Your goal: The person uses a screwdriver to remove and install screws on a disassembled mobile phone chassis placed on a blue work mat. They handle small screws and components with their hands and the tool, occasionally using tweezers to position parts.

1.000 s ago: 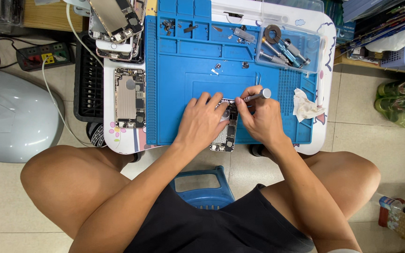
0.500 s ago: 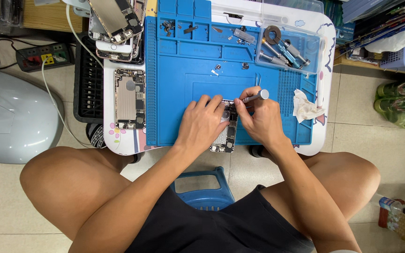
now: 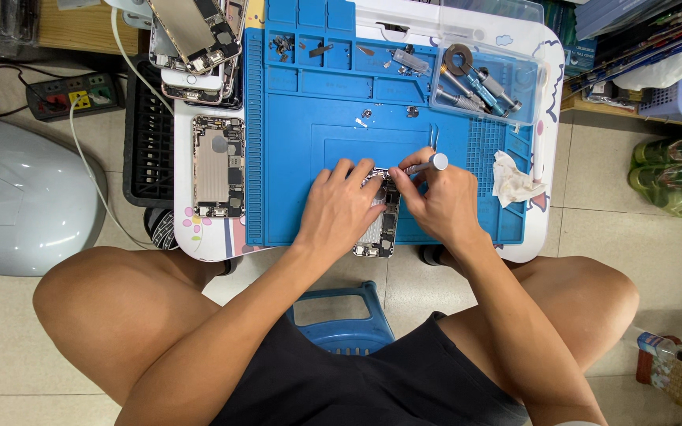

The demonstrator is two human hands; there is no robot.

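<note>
We see the left hand [image 3: 346, 209] lying flat, fingers spread and pressed down on an opened grey smartphone chassis with exposed internals [image 3: 379, 230], pinning it rather than gripping it. The right hand [image 3: 438, 207] is closed in a pinch around a slim silver screwdriver with a rounded cap [image 3: 424, 165], tip pointing toward the top end of the chassis, just beside the left fingertips. The chassis sits between both hands on the blue silicone repair mat [image 3: 317, 134], which covers the small white surface [image 3: 207, 241].

Handling, in our judgement: the chassis is light, stiff and thin, with fragile connectors and boards inside; best held by its metal side edges or pressed flat at bare frame areas. The screwdriver is light and smooth, held near the shaft for control.

Count: one chassis under the hands; one more opened phone body [image 3: 218, 166] well to the left of the left hand; a stack of phone parts [image 3: 196, 39] beyond it, number unclear. One crumpled white tissue [image 3: 511, 179] lies just right of the right hand. One clear tool tray [image 3: 524, 95] lies beyond the right hand.
</note>
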